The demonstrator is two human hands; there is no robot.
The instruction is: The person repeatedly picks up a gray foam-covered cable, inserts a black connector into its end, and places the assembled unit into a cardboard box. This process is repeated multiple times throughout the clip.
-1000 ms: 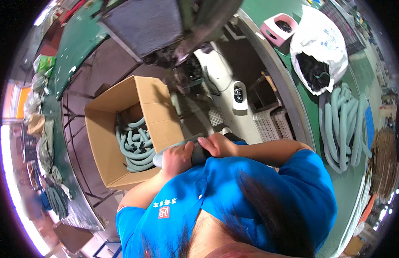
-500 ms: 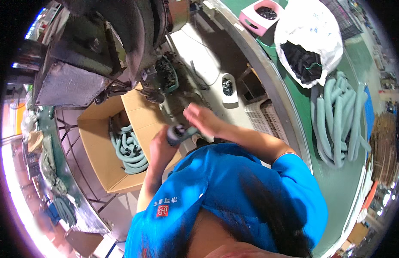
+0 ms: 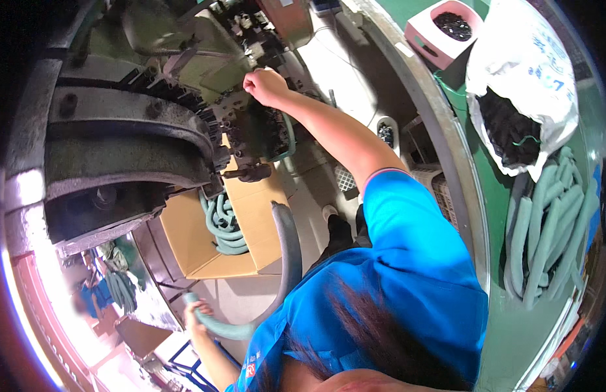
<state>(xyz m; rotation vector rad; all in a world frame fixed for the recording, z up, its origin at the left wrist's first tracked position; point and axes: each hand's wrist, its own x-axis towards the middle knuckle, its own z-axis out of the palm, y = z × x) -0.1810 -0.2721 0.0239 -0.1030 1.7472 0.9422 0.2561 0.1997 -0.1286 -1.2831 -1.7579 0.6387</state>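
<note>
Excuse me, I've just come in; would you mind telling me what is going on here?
A person in a blue shirt grips a curved grey-green tube in the left hand. The right hand is stretched out beside a dark machine, fingers curled; whether it holds anything is unclear. More tubes lie in an open cardboard box and on the green table.

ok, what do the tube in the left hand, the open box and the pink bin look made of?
Grey-green tube: probably foam or soft rubber, matt; it bends in a smooth curve.
Open box: cardboard, matt tan, flat folded panels.
Pink bin: likely moulded plastic, smooth, with rounded corners and a side slot.
</note>
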